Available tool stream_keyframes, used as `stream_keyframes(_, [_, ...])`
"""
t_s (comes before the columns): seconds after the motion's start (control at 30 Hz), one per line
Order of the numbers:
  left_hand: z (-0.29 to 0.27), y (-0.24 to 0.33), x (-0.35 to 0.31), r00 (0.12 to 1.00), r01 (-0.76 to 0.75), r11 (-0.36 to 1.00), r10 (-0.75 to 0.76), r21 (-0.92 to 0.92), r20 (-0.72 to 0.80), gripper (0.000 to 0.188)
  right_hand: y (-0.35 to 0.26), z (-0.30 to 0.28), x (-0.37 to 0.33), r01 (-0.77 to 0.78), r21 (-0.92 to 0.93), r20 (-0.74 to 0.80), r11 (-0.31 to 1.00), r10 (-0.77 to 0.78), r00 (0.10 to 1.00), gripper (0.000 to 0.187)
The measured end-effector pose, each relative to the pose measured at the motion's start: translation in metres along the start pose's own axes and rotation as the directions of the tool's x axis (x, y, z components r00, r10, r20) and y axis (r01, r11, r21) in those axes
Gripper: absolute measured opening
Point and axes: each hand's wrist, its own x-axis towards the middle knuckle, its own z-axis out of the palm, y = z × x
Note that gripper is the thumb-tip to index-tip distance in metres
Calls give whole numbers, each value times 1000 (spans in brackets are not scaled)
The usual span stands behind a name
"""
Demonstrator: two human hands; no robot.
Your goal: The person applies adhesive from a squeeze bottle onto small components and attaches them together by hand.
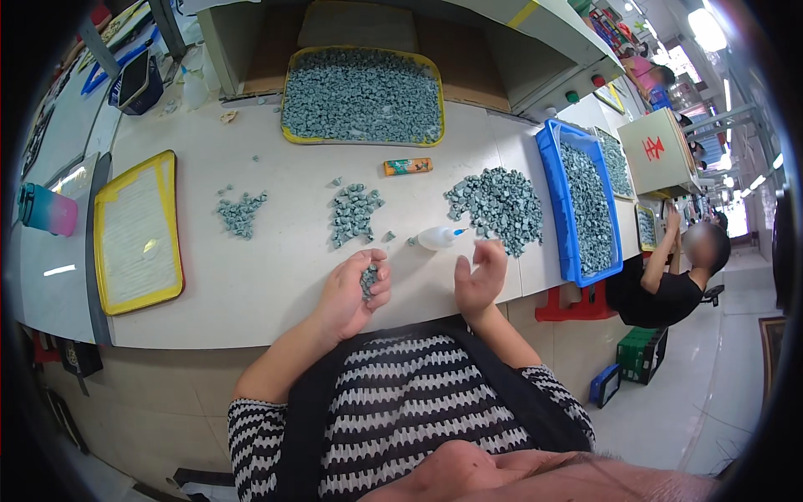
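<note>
My left hand [355,289] is closed around several small grey-green pieces [368,282], some of which show between the fingers. My right hand [481,280] is raised at the table's near side, its thumb and bent fingers apart, and nothing shows in it. Just beyond it a translucent white squeeze bottle [435,238] with a blue tip lies on its side. Similar grey-green pieces form a middle pile [355,213] beyond my left hand, a larger right pile [499,205] past the bottle, and a smaller left pile [241,215].
A yellow-rimmed tray [440,125] full of pieces stands at the back, with an orange-and-green tube-shaped packet [408,166] before it. Right is a blue bin [554,201] of pieces. On the left are a white-lined yellow tray [138,238] and a bottle [48,209]. A co-worker [669,280] sits right.
</note>
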Motion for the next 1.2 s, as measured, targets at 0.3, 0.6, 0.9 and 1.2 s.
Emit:
stream_keyframes(0.3, [-7, 0, 1, 988, 80, 981, -102, 175, 118, 14, 10, 16, 1, -430, -49, 354, 901, 419, 836, 40])
stream_keyframes(0.6, [-6, -2, 3, 997, -47, 990, 39, 129, 62, 29, -10, 15, 16, -429, -89, 422, 899, 424, 801, 30])
stream_keyframes(0.9, [-5, 2, 0, 996, 1, 989, -14, 149, 83, 25, 2, 18, 10, -401, 173, 404, 900, 307, 862, 34])
stream_keyframes(1.2, [-22, -2, 6, 978, -63, 994, 43, 94, 203, 19, -1, -5, 23, -150, -13, 442, 989, 140, 886, 48])
